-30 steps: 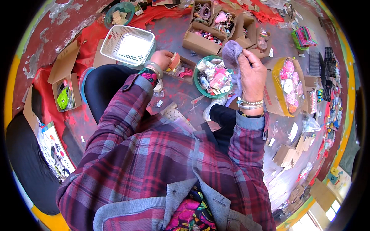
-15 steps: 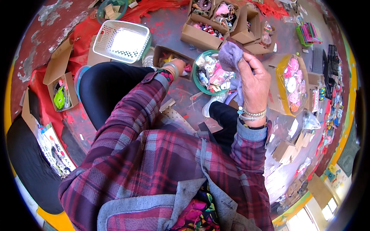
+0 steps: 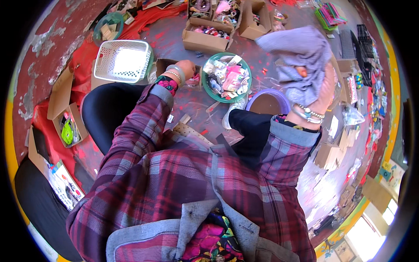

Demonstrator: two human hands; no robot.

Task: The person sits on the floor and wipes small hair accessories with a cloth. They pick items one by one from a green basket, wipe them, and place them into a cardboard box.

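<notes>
The purple-grey cloth (image 3: 301, 48) is in the air at the person's right, near the purple bucket (image 3: 286, 101); the right hand (image 3: 325, 89) is closed on it, partly covered by its folds, with one fingertip showing; the left hand (image 3: 187, 68) is at a small cardboard box (image 3: 164, 65), its fingers hidden, so I cannot tell its grip; between the hands stands a green basin (image 3: 208, 93) with small packets (image 3: 231, 78); a white basket (image 3: 115, 78) stands farther left.

Right hand's (image 3: 325, 89) holding up a grayish-purple cloth (image 3: 301, 48), purple bucket (image 3: 284, 99) just left of it. Left hand's (image 3: 187, 68) at a small cardboard box (image 3: 164, 64), white basket (image 3: 111, 76) further left, teal basin (image 3: 248, 72) between hands.
</notes>
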